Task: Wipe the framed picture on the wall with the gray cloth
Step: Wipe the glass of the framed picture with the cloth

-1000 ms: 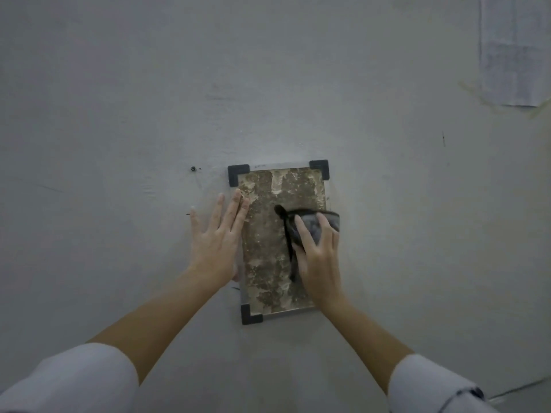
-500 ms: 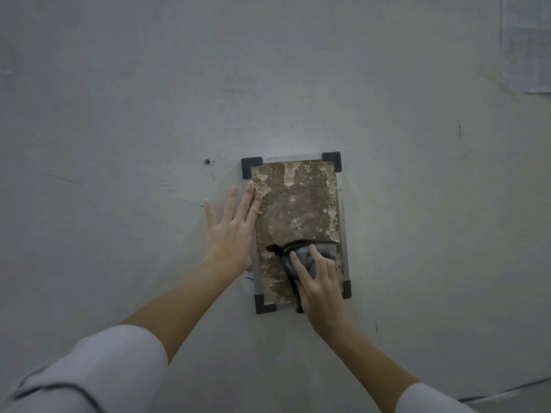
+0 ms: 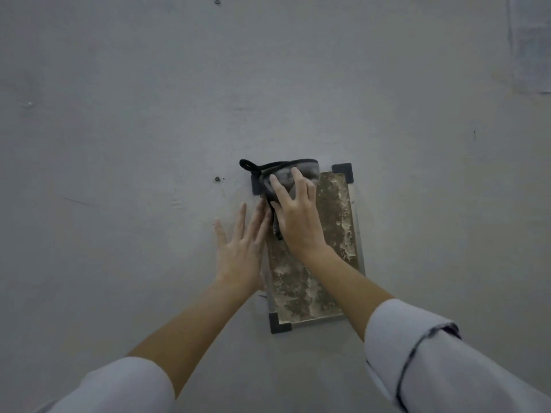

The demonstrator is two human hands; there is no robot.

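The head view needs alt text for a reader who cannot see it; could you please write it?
A person's right hand presses a gray cloth against the upper left corner of a framed picture on a wall. The left hand lies flat on the wall beside the frame's left edge.

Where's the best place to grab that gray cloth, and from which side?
Probably the black loop at the gray cloth's upper-left end, pinched from the left. It juts past the framed picture's corner over bare wall, clear of the right hand that presses the rest flat.
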